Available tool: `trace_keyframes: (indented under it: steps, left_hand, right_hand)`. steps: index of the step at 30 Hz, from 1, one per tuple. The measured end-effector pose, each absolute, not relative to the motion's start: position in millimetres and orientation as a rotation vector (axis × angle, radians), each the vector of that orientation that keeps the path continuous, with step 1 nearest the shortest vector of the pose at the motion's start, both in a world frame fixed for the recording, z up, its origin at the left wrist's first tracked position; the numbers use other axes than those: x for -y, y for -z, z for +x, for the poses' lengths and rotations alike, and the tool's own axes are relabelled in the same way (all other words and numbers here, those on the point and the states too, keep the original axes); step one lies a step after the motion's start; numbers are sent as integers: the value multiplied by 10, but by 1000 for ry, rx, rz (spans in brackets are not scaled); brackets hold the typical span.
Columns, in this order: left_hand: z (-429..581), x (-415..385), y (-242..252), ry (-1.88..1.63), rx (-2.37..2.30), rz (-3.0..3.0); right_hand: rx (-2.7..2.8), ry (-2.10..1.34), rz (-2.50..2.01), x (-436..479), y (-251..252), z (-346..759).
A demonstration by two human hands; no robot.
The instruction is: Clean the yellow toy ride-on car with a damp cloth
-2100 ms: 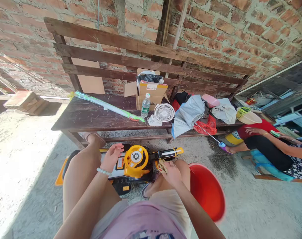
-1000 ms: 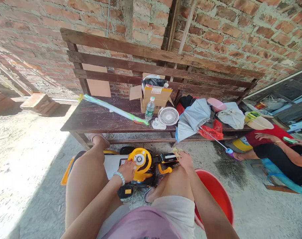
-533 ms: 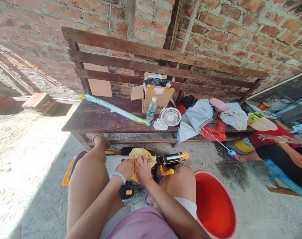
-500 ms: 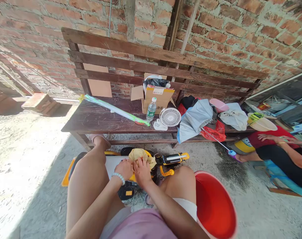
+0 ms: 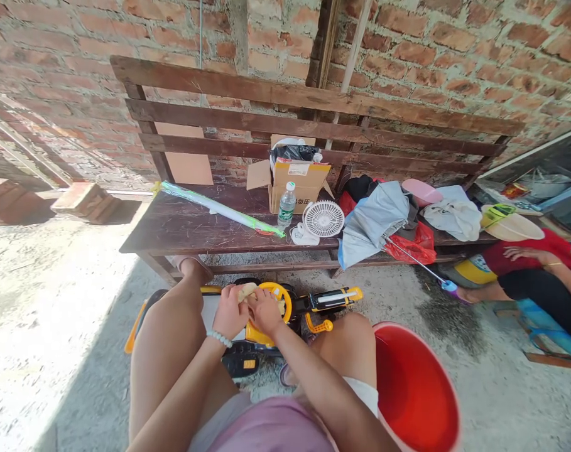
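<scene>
Between my knees stands a yellow and black ride-on toy digger (image 5: 259, 336) with a yellow steering wheel (image 5: 289, 306). My left hand (image 5: 231, 312), with a beaded bracelet at the wrist, has its fingers closed around a bunched pale yellow cloth (image 5: 246, 291). Close beside it, my right hand (image 5: 265, 312) presses its bent fingers onto the same cloth, just left of the wheel. Part of the cloth is hidden under my fingers. The toy's arm (image 5: 335, 299) points right, with a yellow lever (image 5: 319, 324) below it.
A red bucket (image 5: 417, 389) stands by my right knee. On the wooden bench (image 5: 146, 232) are a water bottle (image 5: 286, 206), a white fan (image 5: 323, 218), a cardboard box (image 5: 294, 185) and a folded umbrella (image 5: 372, 216). Another person's leg (image 5: 525, 285) shows at the right.
The cloth, earlier spread over the steering wheel, is now gathered in my hands, and the wheel shows. My left hand has turned and lifted slightly.
</scene>
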State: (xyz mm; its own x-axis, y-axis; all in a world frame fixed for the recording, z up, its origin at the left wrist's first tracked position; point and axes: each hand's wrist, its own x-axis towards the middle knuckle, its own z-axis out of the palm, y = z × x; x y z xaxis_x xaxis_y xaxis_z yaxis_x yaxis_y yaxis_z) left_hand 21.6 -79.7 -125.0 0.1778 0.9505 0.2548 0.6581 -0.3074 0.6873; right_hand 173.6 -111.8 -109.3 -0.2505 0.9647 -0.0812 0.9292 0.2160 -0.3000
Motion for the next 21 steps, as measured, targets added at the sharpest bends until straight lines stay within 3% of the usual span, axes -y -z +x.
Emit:
trace_keyframes:
  steps: [7, 12, 21]
  left_hand:
    - [262, 797, 1260, -858, -1498, 2048]
    - [357, 756, 1204, -927, -1455, 1955]
    - [386, 731, 1220, -996, -1499, 1853]
  right_hand:
    - [2212, -341, -2219, 1336, 978, 2112]
    - [2264, -441, -2017, 1621, 1079, 1949]
    - [2272, -439, -1848, 1056, 1031, 1762]
